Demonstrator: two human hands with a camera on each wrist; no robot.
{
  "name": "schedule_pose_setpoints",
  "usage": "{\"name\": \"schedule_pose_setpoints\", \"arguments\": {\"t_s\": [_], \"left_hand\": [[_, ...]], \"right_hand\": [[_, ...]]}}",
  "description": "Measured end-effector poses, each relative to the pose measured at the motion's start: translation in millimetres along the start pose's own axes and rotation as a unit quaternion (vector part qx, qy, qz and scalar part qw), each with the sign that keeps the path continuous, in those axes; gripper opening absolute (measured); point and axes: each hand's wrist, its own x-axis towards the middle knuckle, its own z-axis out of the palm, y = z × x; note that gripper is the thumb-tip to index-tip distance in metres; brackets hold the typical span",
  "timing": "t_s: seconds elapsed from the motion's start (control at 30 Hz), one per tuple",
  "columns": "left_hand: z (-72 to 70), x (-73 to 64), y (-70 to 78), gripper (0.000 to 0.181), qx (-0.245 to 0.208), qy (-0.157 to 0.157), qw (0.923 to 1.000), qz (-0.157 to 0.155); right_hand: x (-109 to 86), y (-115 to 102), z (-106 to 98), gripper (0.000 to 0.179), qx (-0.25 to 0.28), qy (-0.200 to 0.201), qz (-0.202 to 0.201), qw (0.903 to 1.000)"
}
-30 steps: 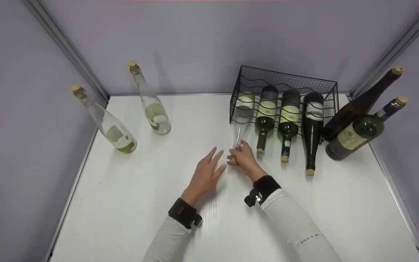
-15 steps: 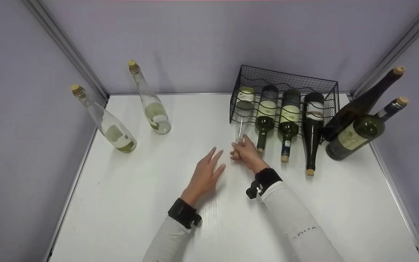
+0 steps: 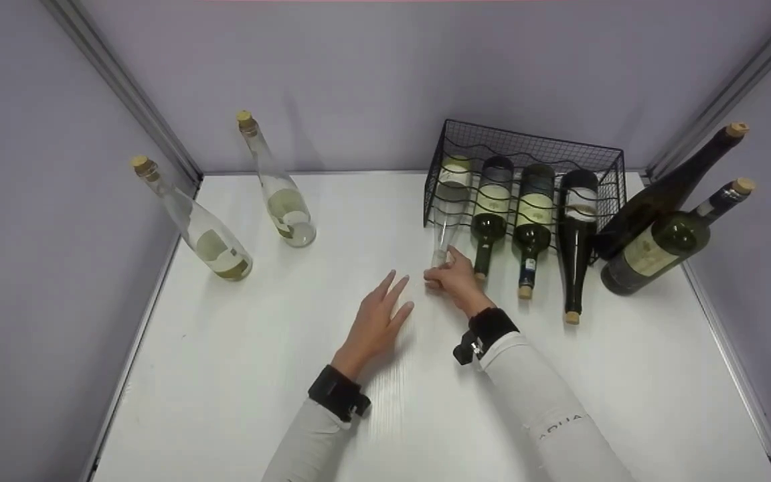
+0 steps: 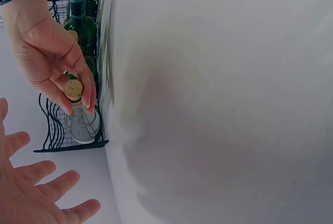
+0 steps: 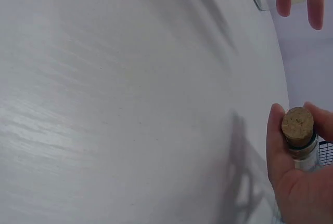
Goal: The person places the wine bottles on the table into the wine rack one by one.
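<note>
My right hand [image 3: 454, 276] grips the neck of a clear glass wine bottle [image 3: 451, 207] lying in the leftmost slot of the black wire rack [image 3: 533, 137]. The bottle's base, with a pale label, points to the back of the rack. Its cork [image 5: 297, 125] shows between thumb and finger in the right wrist view. In the left wrist view the same cork pokes out between the fingers, with the clear glass [image 4: 83, 125] beyond it. My left hand [image 3: 372, 328] hovers just left of the right one, fingers spread and holding nothing.
Two dark green bottles [image 3: 489, 227] and a slim dark brown bottle [image 3: 574, 248] lie in the other slots, corks toward me. Right of the rack stand two dark corked bottles [image 3: 653, 244]. Two clear corked bottles [image 3: 215, 248] stand at the left. Walls enclose the table [image 3: 238, 375].
The clear bottle has slid a little farther back into the rack, my right hand moving forward with it. My left hand has stayed nearly still.
</note>
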Motion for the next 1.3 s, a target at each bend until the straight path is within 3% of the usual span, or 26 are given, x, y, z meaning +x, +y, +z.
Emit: {"name": "schedule_pose_setpoints", "arguments": {"t_s": [0.33, 0.6, 0.87, 1.3], "left_hand": [[1.1, -0.3, 0.1, 0.056, 0.001, 0.004, 1.0, 0.008], [1.0, 0.2, 0.6, 0.056, 0.0, 0.01, 0.9999, 0.013], [1.0, -1.1, 0.5, 0.056, 0.005, 0.004, 0.9999, 0.009], [1.0, -0.5, 1.4, 0.056, 0.001, 0.003, 1.0, 0.006]], "right_hand": [[-1.6, 0.7, -2.3, 0.079, -0.043, 0.038, -0.006, 0.9983], [0.9, 5.4, -1.0, 0.07, -0.017, 0.013, -0.008, 0.9997], [-0.7, 5.9, -1.7, 0.072, 0.016, -0.016, 0.006, 0.9997], [-1.4, 7.6, -1.7, 0.038, 0.017, -0.042, -0.024, 0.9987]]}}
